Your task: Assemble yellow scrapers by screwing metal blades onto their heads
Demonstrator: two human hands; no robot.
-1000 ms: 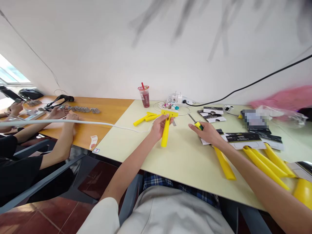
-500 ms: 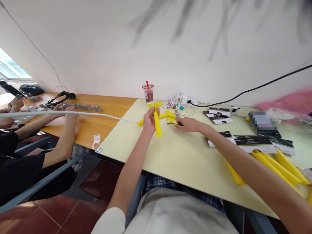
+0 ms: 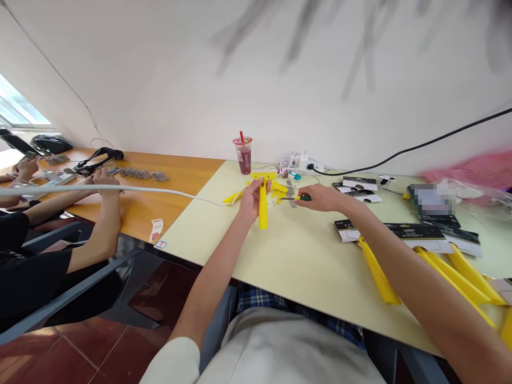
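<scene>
Seen from my remote station, a yellow T-shaped tool (image 3: 263, 215) is pinched in the left hand (image 3: 250, 199) above a pale work surface (image 3: 288, 250), crosspiece toward the wall (image 3: 180, 96), stem running lengthwise with its free end toward the surface's near edge. The left hand is the nearer of the two, wrapped on the stem just below the crosspiece; the right hand (image 3: 321, 197), on the tool's right and apart from it, is curled around a screwdriver (image 3: 306, 198). I read the screwdriver's long axis as crosswise, nearly square to the stem, its tip pointing left toward the tool with a gap between. How high either is lifted, I cannot tell. Loose yellow pieces (image 3: 278, 186) lie beyond the hands
</scene>
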